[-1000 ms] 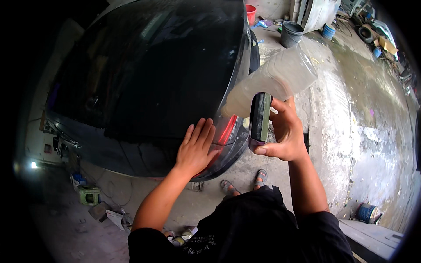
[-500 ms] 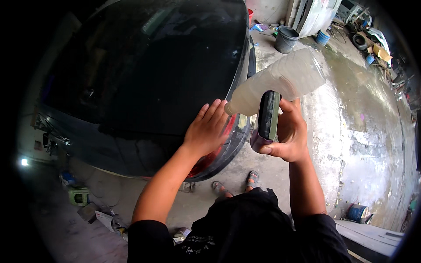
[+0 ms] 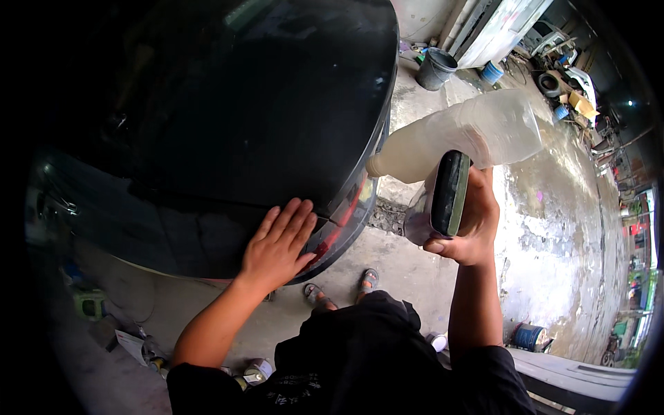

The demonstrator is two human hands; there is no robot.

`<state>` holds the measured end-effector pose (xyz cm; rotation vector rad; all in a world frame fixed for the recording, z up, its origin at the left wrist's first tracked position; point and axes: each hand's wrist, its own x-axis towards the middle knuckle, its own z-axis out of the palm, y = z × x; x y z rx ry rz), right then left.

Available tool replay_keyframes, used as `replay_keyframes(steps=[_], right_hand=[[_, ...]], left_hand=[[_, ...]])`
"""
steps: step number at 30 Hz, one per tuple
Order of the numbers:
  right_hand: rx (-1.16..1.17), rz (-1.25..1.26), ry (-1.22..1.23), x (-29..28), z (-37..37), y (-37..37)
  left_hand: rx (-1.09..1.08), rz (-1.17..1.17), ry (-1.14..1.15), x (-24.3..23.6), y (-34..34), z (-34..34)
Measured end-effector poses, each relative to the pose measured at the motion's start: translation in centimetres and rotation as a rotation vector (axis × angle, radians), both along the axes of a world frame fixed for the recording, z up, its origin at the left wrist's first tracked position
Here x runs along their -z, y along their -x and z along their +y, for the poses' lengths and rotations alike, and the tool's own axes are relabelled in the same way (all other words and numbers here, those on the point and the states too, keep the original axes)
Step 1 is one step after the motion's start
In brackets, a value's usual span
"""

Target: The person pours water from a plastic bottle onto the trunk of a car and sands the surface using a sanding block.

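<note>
My left hand (image 3: 277, 245) rests flat, fingers stretched out, on the dark car's rear panel (image 3: 194, 166), beside the red tail light (image 3: 328, 242). To its right, my right hand (image 3: 474, 225) grips a block with a black and green layered face (image 3: 449, 194), held upright, together with a translucent plastic bottle (image 3: 470, 128). The bottle lies tilted nearly sideways behind the block, its narrow mouth toward the car's corner and its contents hard to make out. The fingers on the bottle are mostly hidden.
My sandalled feet (image 3: 368, 280) stand on the concrete floor (image 3: 401, 277) by the bumper. A dark bucket (image 3: 436, 72), a blue drum (image 3: 491, 72) and piled tyres and scrap (image 3: 553, 86) lie farther back. Another blue can (image 3: 529, 335) sits at lower right, near a pale ledge (image 3: 567, 360).
My left hand rose toward the tail light, then moved down and left along the car. My right hand, with bottle and block, has shifted right. The view has turned slightly.
</note>
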<state>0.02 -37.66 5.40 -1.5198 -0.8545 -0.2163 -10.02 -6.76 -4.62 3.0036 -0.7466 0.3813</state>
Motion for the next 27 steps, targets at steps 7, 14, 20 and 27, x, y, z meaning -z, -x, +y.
replay_keyframes(steps=[7, 14, 20, 27], right_hand=[[-0.081, -0.068, 0.05, -0.8, 0.6, -3.5], [-0.228, -0.141, 0.059, 0.3, 0.1, -11.7], [-0.488, -0.089, -0.027, -0.1, -1.4, -18.5], [-0.637, -0.203, 0.257, -4.7, -2.3, -20.7]], left_hand=[[-0.192, 0.074, 0.125, -0.9, -2.8, -3.6], [-0.399, 0.102, -0.02, -1.6, -12.8, -12.5], [-0.387, 0.069, 0.275, -2.0, -17.6, -17.0], [-0.457, -0.154, 0.819, -4.6, -11.5, -16.5]])
